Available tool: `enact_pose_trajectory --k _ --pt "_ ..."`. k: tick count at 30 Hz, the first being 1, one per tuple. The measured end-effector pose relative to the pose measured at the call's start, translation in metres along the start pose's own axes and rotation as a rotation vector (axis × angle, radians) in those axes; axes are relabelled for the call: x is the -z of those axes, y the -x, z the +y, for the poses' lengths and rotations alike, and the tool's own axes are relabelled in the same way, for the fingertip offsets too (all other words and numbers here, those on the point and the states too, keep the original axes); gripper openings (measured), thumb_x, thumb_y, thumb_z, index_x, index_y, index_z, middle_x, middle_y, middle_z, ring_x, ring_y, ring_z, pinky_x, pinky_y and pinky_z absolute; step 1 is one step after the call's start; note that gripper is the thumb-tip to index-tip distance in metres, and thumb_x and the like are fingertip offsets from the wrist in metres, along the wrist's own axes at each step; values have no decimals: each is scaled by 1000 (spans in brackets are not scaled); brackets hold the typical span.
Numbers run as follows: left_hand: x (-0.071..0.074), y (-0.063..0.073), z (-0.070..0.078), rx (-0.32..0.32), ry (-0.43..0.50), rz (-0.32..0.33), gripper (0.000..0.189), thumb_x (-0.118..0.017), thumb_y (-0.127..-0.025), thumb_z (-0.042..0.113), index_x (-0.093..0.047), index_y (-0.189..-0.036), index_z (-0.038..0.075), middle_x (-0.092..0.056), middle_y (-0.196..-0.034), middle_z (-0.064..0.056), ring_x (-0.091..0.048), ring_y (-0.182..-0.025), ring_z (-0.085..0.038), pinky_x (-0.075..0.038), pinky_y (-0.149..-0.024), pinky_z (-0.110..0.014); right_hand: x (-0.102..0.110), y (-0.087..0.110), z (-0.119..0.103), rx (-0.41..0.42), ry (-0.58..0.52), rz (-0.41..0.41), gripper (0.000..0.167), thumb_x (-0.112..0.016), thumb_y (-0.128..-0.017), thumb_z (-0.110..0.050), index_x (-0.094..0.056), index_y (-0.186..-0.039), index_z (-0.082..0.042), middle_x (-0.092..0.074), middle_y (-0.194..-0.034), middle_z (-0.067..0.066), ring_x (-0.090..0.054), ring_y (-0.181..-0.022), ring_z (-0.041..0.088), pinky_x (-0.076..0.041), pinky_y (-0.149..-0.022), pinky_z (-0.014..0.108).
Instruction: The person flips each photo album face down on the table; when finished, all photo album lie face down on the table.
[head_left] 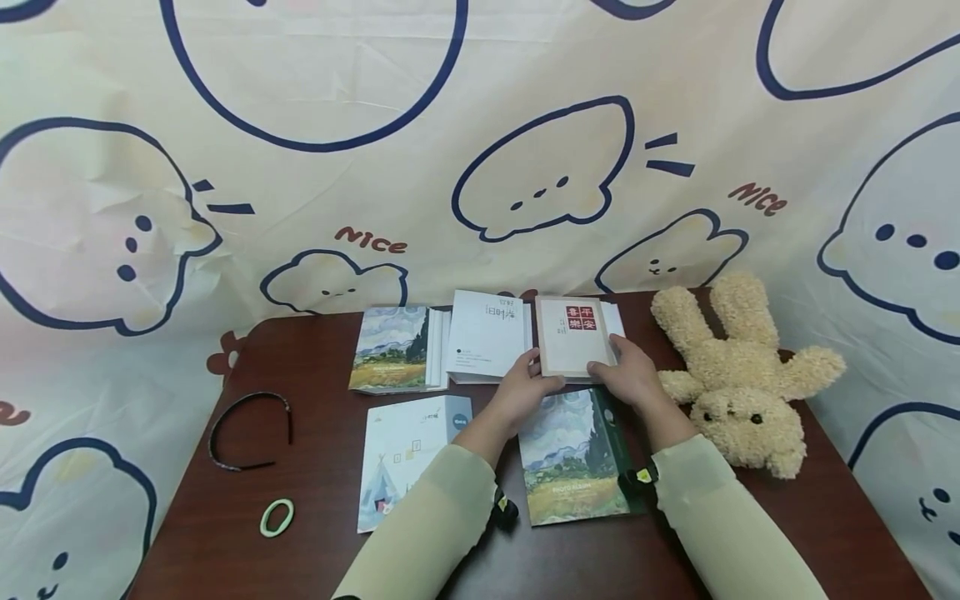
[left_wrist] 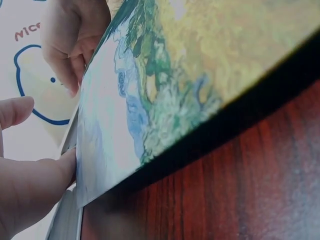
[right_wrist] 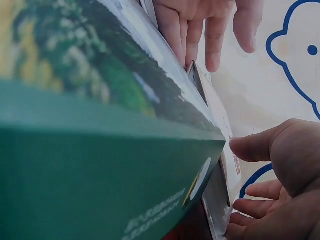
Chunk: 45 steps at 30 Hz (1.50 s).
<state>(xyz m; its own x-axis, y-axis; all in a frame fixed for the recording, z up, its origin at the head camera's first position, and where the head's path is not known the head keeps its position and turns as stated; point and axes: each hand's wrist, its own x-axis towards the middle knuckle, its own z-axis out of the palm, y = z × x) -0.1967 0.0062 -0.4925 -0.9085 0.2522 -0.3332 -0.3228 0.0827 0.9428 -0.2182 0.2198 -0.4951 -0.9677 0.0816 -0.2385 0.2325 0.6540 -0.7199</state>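
A cream book (head_left: 573, 337) with red squares lies on other white books at the back of the table. My right hand (head_left: 632, 371) grips its right side, thumb on the cover and fingers at the edge. At its lower left corner, my left hand (head_left: 525, 390) touches the edge with loosely extended fingers, some hidden in the head view. A white book (head_left: 486, 333) lies just left of it. Below the hands is a green-spined photo album (head_left: 573, 458) with a painted landscape cover, which fills much of the left wrist view as a painted cover (left_wrist: 165, 90).
Another landscape album (head_left: 390, 348) lies at the back left, with a pale blue tent-picture book (head_left: 405, 458) before it. A black headband (head_left: 213, 433) and a green ring (head_left: 277, 518) lie at left. A plush rabbit (head_left: 738, 375) lies at right on the brown table (head_left: 315, 358).
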Motion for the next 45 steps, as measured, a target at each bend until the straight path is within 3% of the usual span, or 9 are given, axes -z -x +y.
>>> enact_pose_trajectory --k 9,27,45 --pt "0 -3 1 22 -7 1 88 -73 -95 24 -23 -165 9 -41 -161 -18 -50 -141 -32 -38 -117 -48 2 -2 -6 2 -7 -28 81 -68 -97 -28 -28 -160 4 -30 -163 30 -28 -150 48 -29 -118 63" --pt "7 1 6 -19 23 -20 87 -77 -92 21 -28 -164 20 -40 -163 -10 -46 -144 -29 -42 -114 -46 4 -5 -10 1 -42 -50 72 -67 -97 -22 -36 -158 1 -32 -162 29 -32 -149 47 -34 -116 60" --pt "15 8 17 -87 -4 1 75 -74 -95 21 -38 -161 22 -41 -159 -4 -53 -139 -24 -47 -109 -43 4 -2 -16 14 -233 -138 69 -65 -100 -21 -36 -161 -7 -33 -163 24 -38 -145 43 -41 -113 56"
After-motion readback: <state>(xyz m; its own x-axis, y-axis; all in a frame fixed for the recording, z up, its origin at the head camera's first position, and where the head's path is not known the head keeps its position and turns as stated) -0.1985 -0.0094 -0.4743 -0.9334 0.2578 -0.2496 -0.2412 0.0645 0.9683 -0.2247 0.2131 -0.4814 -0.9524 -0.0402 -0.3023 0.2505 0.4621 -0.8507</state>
